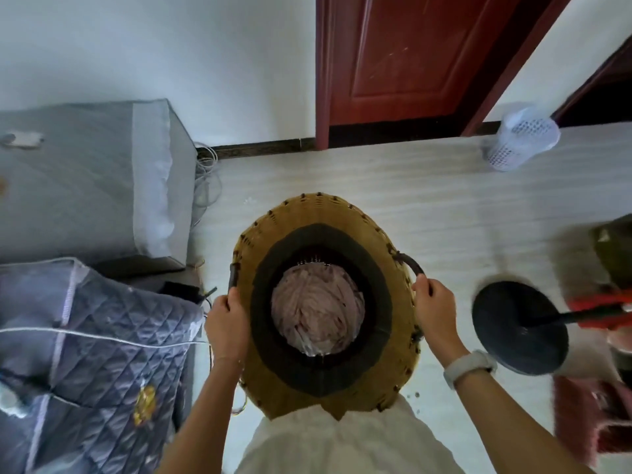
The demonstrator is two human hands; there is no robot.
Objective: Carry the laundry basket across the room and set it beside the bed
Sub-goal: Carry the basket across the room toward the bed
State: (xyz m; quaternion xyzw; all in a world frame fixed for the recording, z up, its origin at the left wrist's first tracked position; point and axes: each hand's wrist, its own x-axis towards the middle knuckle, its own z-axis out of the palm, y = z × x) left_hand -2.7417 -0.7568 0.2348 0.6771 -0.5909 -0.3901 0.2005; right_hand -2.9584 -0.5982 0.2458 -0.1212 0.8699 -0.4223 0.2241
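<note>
A round woven laundry basket (263,241) with a tan rim and a dark inner band sits in front of me, seen from above. Pale pink cloth (316,307) fills its bottom. My left hand (227,323) is closed around the dark handle on the basket's left side. My right hand (432,311) grips the dark loop handle on the right side; a white watch is on that wrist. Whether the basket rests on the floor or hangs just above it I cannot tell. No bed shows clearly.
A grey covered appliance (85,186) stands at the left with a quilted blue bag (89,364) in front of it. A dark fan base (519,328) stands at the right. A white mesh bin (521,138) lies by the red-brown door (410,56). Pale floor stretches ahead.
</note>
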